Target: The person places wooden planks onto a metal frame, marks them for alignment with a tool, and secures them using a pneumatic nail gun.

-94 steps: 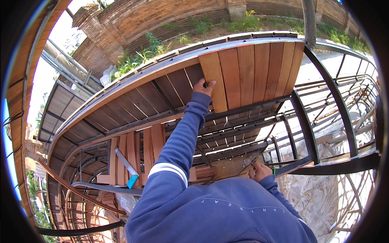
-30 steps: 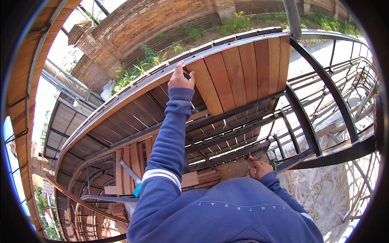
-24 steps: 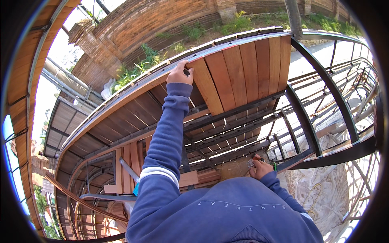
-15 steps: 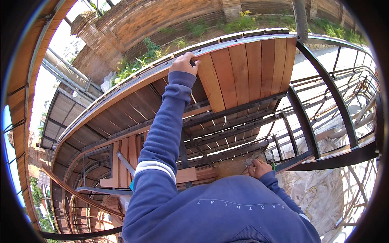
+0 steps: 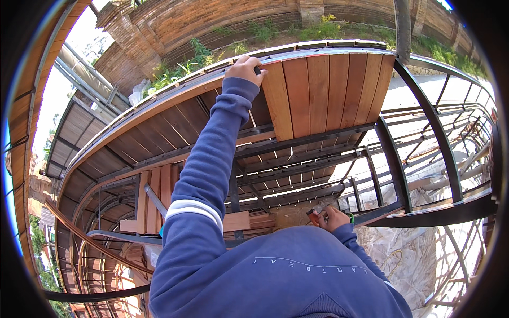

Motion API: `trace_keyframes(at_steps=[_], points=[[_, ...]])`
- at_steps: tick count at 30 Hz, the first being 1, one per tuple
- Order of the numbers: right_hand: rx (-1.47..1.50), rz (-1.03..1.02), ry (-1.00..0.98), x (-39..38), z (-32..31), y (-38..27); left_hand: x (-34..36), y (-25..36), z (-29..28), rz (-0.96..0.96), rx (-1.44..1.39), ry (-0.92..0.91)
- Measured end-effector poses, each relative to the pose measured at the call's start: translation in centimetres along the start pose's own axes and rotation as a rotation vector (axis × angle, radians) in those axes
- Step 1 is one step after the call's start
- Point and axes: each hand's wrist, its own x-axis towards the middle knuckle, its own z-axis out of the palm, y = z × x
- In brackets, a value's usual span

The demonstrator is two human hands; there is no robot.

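My left hand (image 5: 245,70) reaches far forward to the upper edge of the curved wooden frame, beside the left end of a row of reddish planks (image 5: 308,98). Its fingers are closed around a small black object (image 5: 258,70), mostly hidden by the hand. Close to my body on the right, my right hand (image 5: 336,219) is closed around a small orange-red object (image 5: 314,216), whose kind I cannot make out. Past that hand runs a dark metal bar (image 5: 376,213). The planks lie side by side across the dark metal frame.
Dark curved metal ribs (image 5: 393,159) stand open on the right, above pale sheeting (image 5: 403,257). Loose boards (image 5: 155,196) and a grey metal tube (image 5: 155,200) lie below my left arm. A brick wall (image 5: 212,26) and plants (image 5: 185,66) line the far side.
My right hand has turned slightly, and the orange-red object in it now shows. My left hand stays at the frame's upper edge. The whole view has shifted slightly.
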Motion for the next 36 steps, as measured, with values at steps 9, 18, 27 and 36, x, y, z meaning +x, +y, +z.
trace_keyframes(at_steps=[9,18,27,36], points=[[-0.01,0.007,-0.005,-0.1,0.0,0.1,0.3,0.4,-0.3,0.013,0.038,-0.024],[-0.028,0.037,-0.065,-0.1,-0.3,-0.1,0.2,0.2,-0.1,-0.017,0.029,-0.022],[-0.034,-0.04,0.034,-0.2,0.0,0.2,0.5,0.3,0.1,0.017,0.009,-0.009],[0.027,0.028,-0.013,-0.2,-1.7,-1.1,0.7,0.2,0.2,0.055,0.045,0.014]])
